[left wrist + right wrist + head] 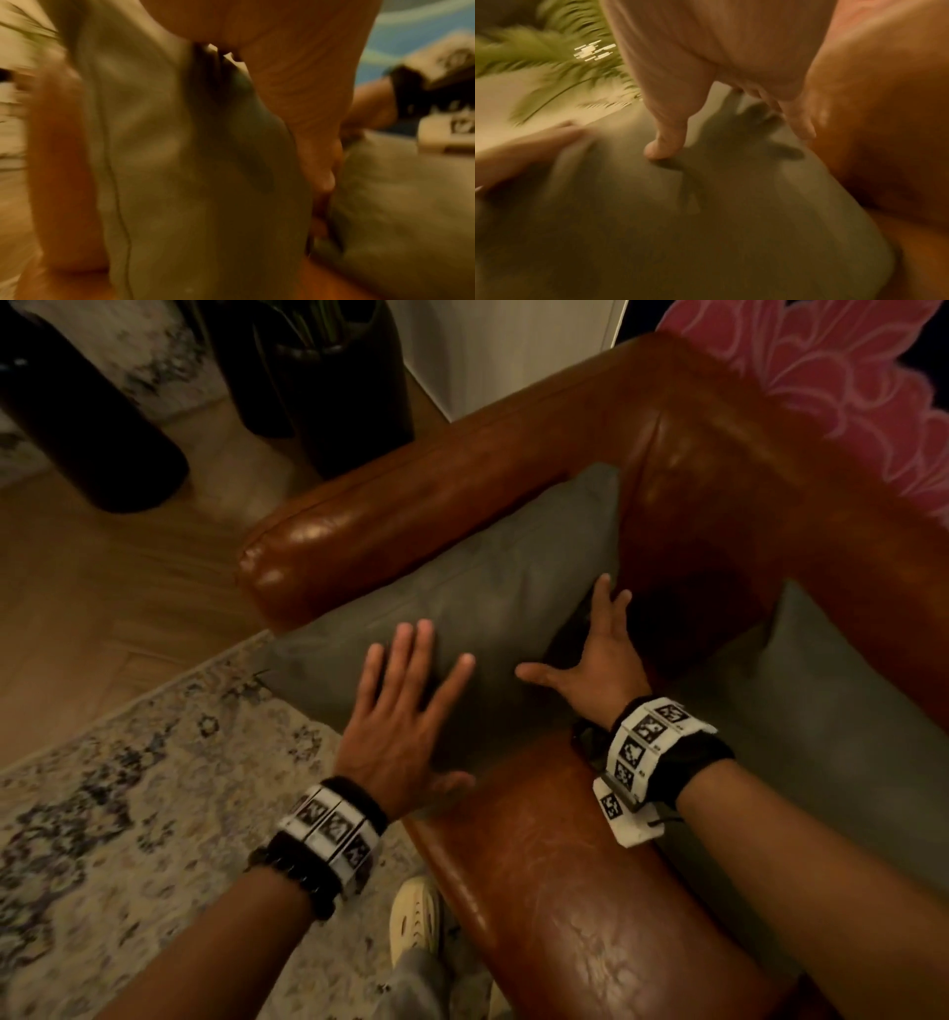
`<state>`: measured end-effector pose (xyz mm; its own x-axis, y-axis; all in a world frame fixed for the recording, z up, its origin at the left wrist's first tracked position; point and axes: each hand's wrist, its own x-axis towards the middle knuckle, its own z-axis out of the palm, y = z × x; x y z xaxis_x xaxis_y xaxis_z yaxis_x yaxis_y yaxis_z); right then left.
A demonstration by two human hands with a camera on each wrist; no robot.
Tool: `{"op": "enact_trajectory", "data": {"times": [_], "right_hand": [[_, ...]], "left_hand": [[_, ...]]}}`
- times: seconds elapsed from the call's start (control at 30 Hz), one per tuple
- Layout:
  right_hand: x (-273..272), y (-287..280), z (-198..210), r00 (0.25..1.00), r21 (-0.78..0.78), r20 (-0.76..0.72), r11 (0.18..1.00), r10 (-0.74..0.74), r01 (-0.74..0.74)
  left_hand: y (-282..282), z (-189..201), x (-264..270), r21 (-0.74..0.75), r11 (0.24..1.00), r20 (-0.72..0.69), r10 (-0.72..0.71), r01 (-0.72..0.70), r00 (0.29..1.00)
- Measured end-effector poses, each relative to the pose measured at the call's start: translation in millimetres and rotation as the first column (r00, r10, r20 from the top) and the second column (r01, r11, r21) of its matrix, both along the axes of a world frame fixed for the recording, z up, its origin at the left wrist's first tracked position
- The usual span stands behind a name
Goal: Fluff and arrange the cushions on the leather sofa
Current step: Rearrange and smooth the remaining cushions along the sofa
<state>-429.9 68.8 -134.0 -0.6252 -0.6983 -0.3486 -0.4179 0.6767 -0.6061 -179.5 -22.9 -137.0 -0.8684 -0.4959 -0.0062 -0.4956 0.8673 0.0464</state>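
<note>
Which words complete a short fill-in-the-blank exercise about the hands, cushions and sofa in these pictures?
1. Both hands touch the grey cushion with fingers ____.
2. That cushion leans against the sofa's ____.
3. The sofa is upholstered in brown ____.
4. A second grey cushion lies on the side of the person's ____ hand.

Missing words: spread; armrest; leather; right

grey cushion (462,608) fills the sofa corner, wedged between armrest (390,505) and backrest (719,516).

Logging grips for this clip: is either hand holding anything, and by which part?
Nothing is gripped. The left hand and the right hand lie open, fingers spread, against the grey cushion.
</note>
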Motion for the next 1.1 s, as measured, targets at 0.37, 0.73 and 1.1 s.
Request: {"op": "enact_trajectory", "data": {"times": [0.37, 0.73, 1.1], "right_hand": [[-45, -16, -11, 0.982, 0.051, 0.161, 0.995, -0.097, 0.090], [-88, -30, -30, 0.955, -0.094, 0.295, 0.995, 0.006, 0.023], [-89, -33, -22, 0.948, -0.145, 0.317, 0.989, 0.022, 0.025]], "left_hand": [[17, -12, 72, 0.520, 0.576, -0.291, 0.814, -0.631, 0.503], [-2, -99, 31, 0.960, 0.167, -0.054, 0.897, -0.223, 0.439], [-4, -104, 20, 0.977, 0.058, 0.034, 0.906, -0.204, 0.422]]}}
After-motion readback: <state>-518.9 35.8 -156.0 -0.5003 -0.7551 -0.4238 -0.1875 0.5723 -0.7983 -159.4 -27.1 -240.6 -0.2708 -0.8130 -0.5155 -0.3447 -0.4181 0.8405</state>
